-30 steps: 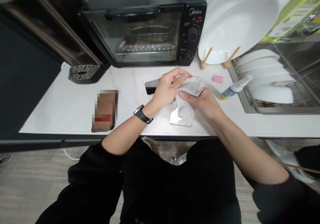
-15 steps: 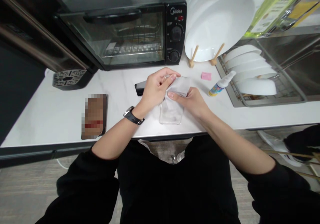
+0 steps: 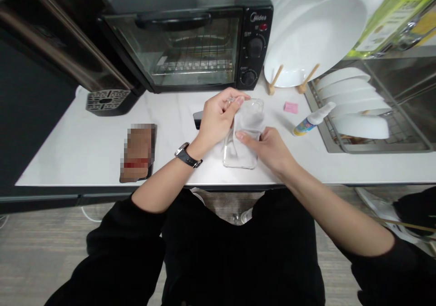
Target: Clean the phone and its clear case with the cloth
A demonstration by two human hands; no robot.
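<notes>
A clear phone case [image 3: 240, 161] is held just over the white counter. My left hand [image 3: 218, 117] is closed on its upper left edge, thumb on top. Against the inside of the case lies a thin white wipe [image 3: 250, 120], pinched by my right hand [image 3: 272, 150] with the thumb over it; the other fingers are partly hidden. Behind my left wrist pokes out a dark flat object [image 3: 197, 120], mostly covered. To the right of my hands stands a small spray bottle [image 3: 308, 122], near a pink packet [image 3: 290, 107].
A toaster oven [image 3: 190, 47] stands at the back. Plates [image 3: 313, 37] lean in a wooden rack beside it, with bowls [image 3: 361, 126] in a wire basket at the right. A phone-shaped item [image 3: 138, 153], blurred out, lies at the left near the counter edge [image 3: 85, 186].
My right hand has slid a little down the case with the wipe, so the case's top end shows. The whole scene sits further right as the head has turned.
</notes>
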